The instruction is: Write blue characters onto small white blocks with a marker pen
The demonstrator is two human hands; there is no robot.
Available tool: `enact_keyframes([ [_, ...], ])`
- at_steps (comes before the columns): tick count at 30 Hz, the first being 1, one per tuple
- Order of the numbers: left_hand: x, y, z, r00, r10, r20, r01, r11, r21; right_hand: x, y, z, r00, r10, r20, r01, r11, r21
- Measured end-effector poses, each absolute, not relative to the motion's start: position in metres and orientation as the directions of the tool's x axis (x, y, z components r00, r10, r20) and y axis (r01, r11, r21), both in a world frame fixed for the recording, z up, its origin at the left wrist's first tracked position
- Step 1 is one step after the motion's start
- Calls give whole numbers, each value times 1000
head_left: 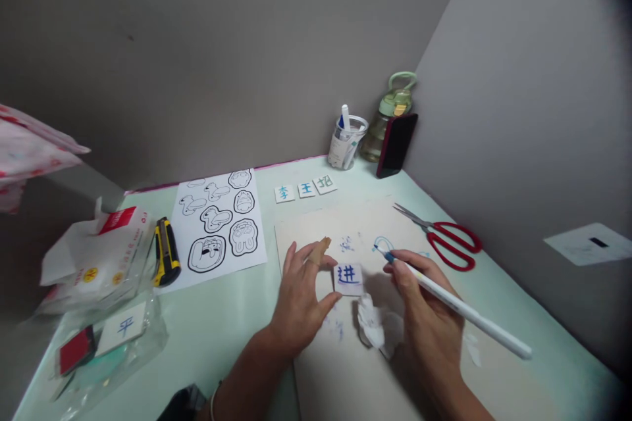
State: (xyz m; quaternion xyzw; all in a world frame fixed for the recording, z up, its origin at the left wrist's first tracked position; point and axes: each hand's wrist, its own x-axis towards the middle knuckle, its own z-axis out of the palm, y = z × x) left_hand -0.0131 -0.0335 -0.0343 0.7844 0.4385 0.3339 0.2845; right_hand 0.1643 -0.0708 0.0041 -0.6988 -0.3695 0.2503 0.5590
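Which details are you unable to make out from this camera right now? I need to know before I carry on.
All in the head view:
- Marker: part near the tip hidden by the right hand; barrel print too small.
- Tile: its underside faces the board, hidden.
- Bottle: partly hidden by the phone and cup.
- Black object: cut off by the bottom edge.
- Pink cloth: cut off by the left edge.

Pale green table (212, 329) | cream board (326, 378) | printed sheet (227, 210) | three marked tiles (306, 190) | cup (342, 150)

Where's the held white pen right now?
Head view, right of centre: the white pen is in the right hand, right of the blue-lettered tile by the left hand.
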Motion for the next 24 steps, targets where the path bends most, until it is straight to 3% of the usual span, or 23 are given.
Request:
enact_keyframes([
  [8, -10, -34, -34, 353, 903, 245, 511, -406, 758, 167, -74, 8, 579, 814, 47, 227, -106, -968],
  [17, -12, -36, -33, 402, 850, 340, 504, -516, 693, 166, -75, 4, 538, 841, 61, 214, -66, -975],
  [24, -12, -38, -30, 399, 855, 332, 516, -509, 689, 166, -74, 3, 515, 854, 80, 228, -46, -973],
])
